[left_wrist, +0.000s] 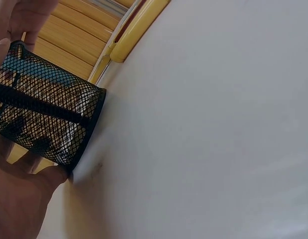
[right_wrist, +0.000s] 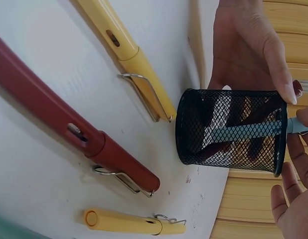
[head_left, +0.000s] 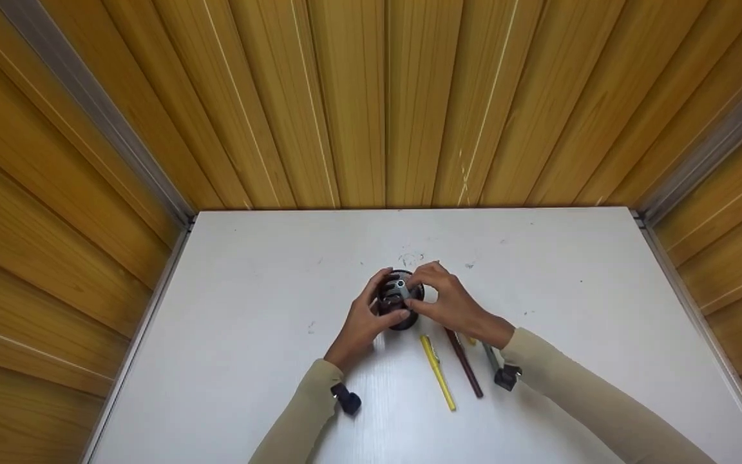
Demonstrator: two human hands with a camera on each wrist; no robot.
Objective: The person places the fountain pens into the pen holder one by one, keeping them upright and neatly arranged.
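White counter (head_left: 248,361), wood-panel walls. Left hand (head_left: 363,320) curled round black mesh cup (right_wrist: 229,130); right hand (head_left: 451,299) pinching grey pen (right_wrist: 248,130) inside it. Yellow pen (head_left: 437,372), red pen (head_left: 464,363) alongside.

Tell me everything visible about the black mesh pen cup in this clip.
The black wire-mesh pen cup is a round cylinder with a solid black rim and base band, see-through all round. It stands upright on the white table, beyond the loose pens. The left hand holds its side, while the right hand pinches a grey-blue pen at the rim, its barrel showing inside through the mesh.
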